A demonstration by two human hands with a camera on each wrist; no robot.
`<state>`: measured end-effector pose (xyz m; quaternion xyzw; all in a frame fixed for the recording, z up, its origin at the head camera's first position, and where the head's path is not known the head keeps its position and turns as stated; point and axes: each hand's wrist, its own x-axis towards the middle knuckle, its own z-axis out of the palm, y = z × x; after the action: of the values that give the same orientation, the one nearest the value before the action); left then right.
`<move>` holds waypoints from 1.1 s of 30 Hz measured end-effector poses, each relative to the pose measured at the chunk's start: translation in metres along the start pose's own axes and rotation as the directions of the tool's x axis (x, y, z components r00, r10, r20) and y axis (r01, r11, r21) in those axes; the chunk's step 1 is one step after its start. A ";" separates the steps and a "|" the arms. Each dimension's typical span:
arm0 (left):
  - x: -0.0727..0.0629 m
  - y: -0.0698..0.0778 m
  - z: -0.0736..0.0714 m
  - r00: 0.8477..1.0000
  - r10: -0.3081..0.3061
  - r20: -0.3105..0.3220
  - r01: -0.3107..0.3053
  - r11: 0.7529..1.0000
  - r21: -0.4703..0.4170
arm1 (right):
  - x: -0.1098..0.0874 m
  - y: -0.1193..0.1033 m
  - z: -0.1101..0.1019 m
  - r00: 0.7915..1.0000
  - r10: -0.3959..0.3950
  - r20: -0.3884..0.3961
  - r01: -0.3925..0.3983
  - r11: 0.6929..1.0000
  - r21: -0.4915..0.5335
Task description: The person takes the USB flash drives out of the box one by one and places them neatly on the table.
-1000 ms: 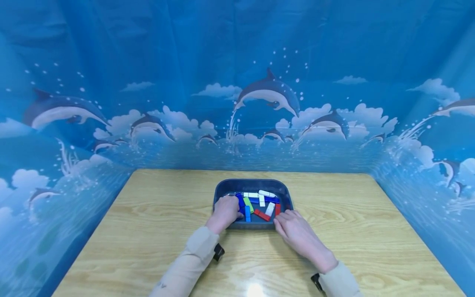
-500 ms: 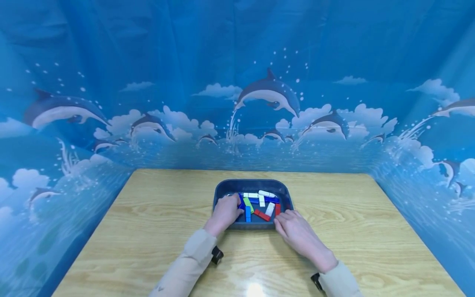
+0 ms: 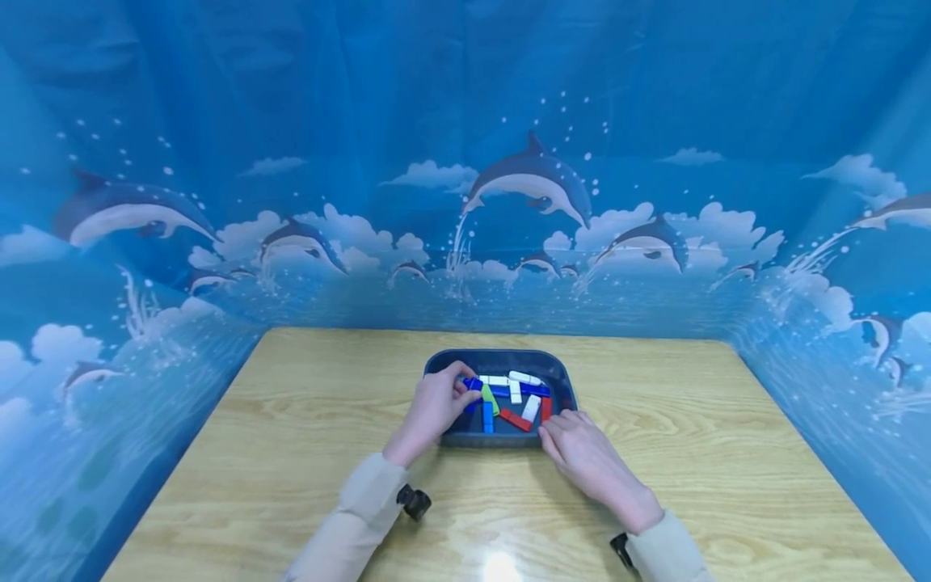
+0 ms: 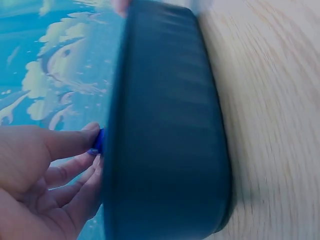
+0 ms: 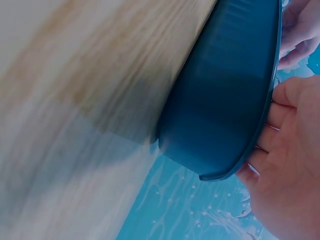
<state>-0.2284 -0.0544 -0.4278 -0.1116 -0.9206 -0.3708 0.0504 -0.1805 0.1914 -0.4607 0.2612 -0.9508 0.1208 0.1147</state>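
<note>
Toward the back of the table is a dark blue plastic tray [image 3: 483,441] with several small stick-shaped pieces that look like capped USB sticks. At the tray's left side, my left hand [image 3: 434,404] pinches a dark blue USB stick [image 3: 473,384] between thumb and fingers. The left wrist view shows that blue stick [image 4: 99,143] just over the rim, partly hidden by the tray wall. My right hand [image 3: 585,454] grips the front right corner of the tray; its fingers [image 5: 267,137] hook over the rim in the right wrist view.
Inside the tray lie white sticks [image 3: 531,407], red sticks [image 3: 515,419], a green stick [image 3: 490,400] and a lighter blue stick [image 3: 488,417]. The tray stands on a wood-grain table [image 3: 327,420]. A blue dolphin-print curtain [image 3: 364,162] encloses the back and sides.
My left hand has shifted slightly up and left, its thumb and finger now spread into view around the dark blue USB stick. The right hand stays on the tray corner.
</note>
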 end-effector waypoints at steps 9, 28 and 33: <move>-0.026 -0.002 -0.025 0.999 -0.049 -0.014 0.046 0.985 -0.165 | 0.002 -0.002 0.001 1.000 0.001 -0.015 -0.001 1.000 -0.015; -0.100 -0.046 -0.060 0.983 -0.178 -0.050 0.162 0.959 -0.234 | 0.000 -0.005 -0.003 1.000 0.008 0.021 -0.008 1.000 -0.004; -0.112 -0.057 -0.061 0.983 -0.183 0.023 0.184 0.964 -0.192 | 0.001 -0.006 -0.003 1.000 0.015 0.025 -0.014 1.000 -0.005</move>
<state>-0.1329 -0.1561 -0.4419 -0.0312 -0.8868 -0.4610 0.0023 -0.1775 0.1872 -0.4571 0.2555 -0.9543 0.1162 0.1026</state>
